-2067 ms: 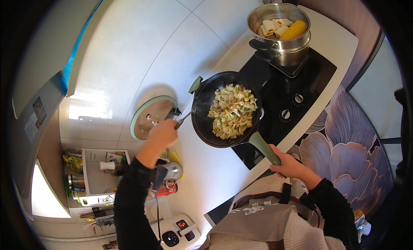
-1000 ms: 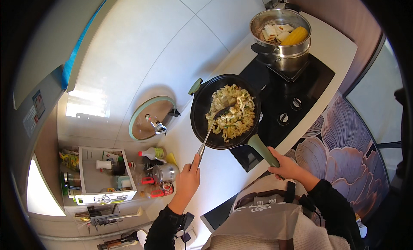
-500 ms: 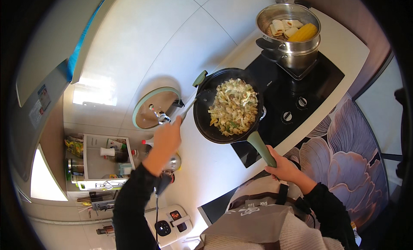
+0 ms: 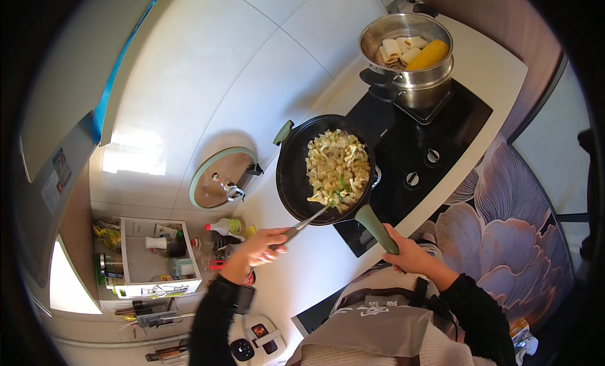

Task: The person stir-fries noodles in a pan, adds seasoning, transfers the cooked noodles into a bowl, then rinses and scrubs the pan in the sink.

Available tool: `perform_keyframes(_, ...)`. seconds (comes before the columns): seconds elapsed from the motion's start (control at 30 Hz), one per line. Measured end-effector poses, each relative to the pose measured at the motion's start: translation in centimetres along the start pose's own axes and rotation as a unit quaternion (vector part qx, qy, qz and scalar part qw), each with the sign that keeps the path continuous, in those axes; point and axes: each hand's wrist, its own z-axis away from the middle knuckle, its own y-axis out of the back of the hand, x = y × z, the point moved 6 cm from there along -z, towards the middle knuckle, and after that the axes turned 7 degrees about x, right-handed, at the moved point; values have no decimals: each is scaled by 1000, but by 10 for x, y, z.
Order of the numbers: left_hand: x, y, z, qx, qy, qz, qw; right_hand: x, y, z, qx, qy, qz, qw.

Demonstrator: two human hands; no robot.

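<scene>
A dark wok (image 4: 292, 182) with a green handle sits over the left end of the black cooktop (image 4: 403, 153). Chopped pale vegetables (image 4: 338, 166) with bits of green lie in it, heaped toward its right side. My left hand (image 4: 257, 251) is closed round the dark grip of a spatula (image 4: 307, 221), whose tip dips into the food at the near edge; its blade is partly hidden there. Wrapped round the wok's green handle (image 4: 376, 229) is my right hand (image 4: 408, 254).
A steel steamer pot (image 4: 423, 87) with white rolls and yellow corn stands at the cooktop's far end. Against the tiled wall leans a round lid (image 4: 214, 184). Bottles (image 4: 225, 226), a white rack (image 4: 154, 279) and a white appliance (image 4: 259, 337) crowd the left.
My left hand has come down and nearer, bringing the spatula from the wok's left rim to the food's near edge. The food has shifted inside the wok. My right hand keeps its grip.
</scene>
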Motion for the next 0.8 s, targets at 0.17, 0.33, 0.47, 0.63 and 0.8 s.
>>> perform_keyframes(0.17, -38, -43, -47, -85, -63, 257, 961, -5, -2, 1, 3, 3, -2, 1000)
perform_keyframes(0.33, -33, -10, -22, 22, -145, 166, 975, 0, -3, -1, 12, -10, -2, 1000)
perform_keyframes(0.47, -17, 13, -1, 134, -220, 20, 966, 4, -4, 0, 14, -14, -21, 1000)
perform_keyframes(0.63, 10, -2, 24, 291, -457, -313, 780, 5, -3, 0, 11, -6, -31, 999)
perform_keyframes(0.8, -12, -37, 66, 370, -429, -579, 587, 5, -2, 0, 12, 11, -18, 1000)
